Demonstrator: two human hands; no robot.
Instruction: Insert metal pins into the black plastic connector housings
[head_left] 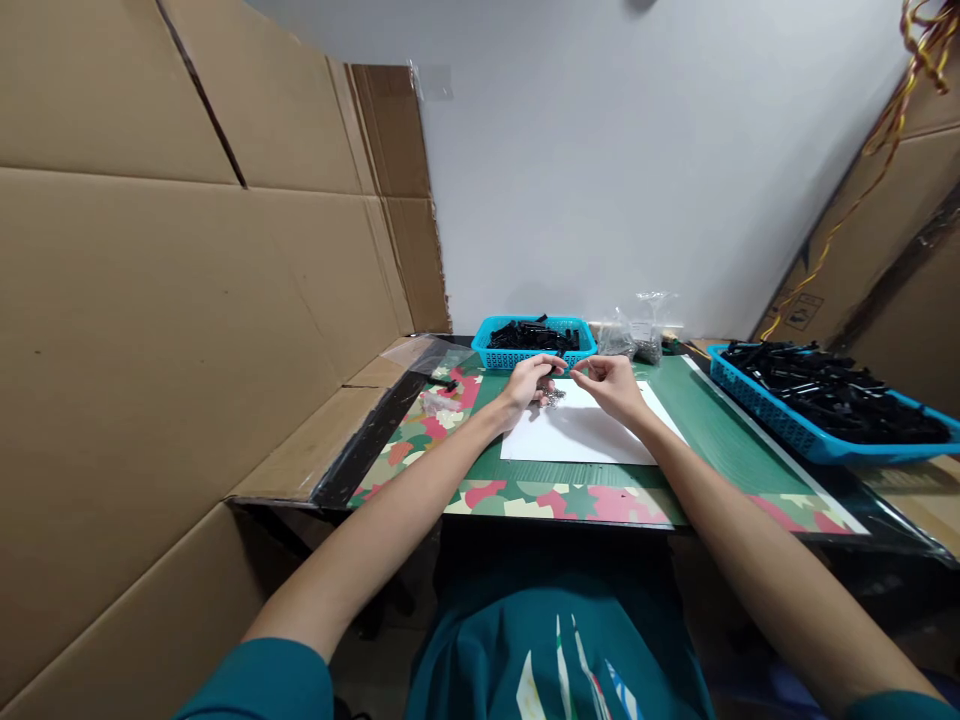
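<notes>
Above a white sheet [585, 440], my left hand [529, 382] is closed, with a small black part [556, 369] just showing at its fingertips. My right hand [611, 385] faces it with thumb and forefinger pinched together close to that part. Whatever sits in the right pinch is too small to name. Under the left fingers lies a heap of tiny silvery metal pieces [555, 397] on the sheet.
A blue basket [487, 358] of black parts stands behind my hands; a larger blue basket [795, 432] of them is at the right. Clear bags of metal pieces [646, 345] stand by the wall. Cardboard [225, 300] walls the left. Twisted wires [847, 215] hang at right.
</notes>
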